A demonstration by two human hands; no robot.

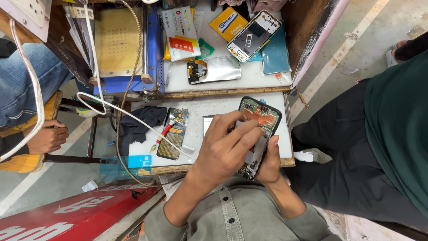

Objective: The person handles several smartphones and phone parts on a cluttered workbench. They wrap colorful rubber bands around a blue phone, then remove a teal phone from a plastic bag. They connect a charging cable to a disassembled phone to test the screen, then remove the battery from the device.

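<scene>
An opened phone [263, 117] with its green and orange circuit board exposed is held just above a small white work board [198, 117]. My right hand [270, 163] grips the phone's lower end from underneath, thumb along its right edge. My left hand [223, 149] comes in from the left and lies over the phone's middle, fingers bent, fingertips pressing on the inner parts just below the circuit board. What sits under those fingertips is hidden.
On the board lie a black battery [174, 134], a red screwdriver [162, 133] and a black cloth [140, 122]. A white cable [133, 117] crosses them. Behind stand a blue machine [122, 49], a phone frame [253, 35] and a teal back cover [275, 56]. Another person's hand [47, 138] rests at the left; someone in dark trousers [347, 151] stands at the right.
</scene>
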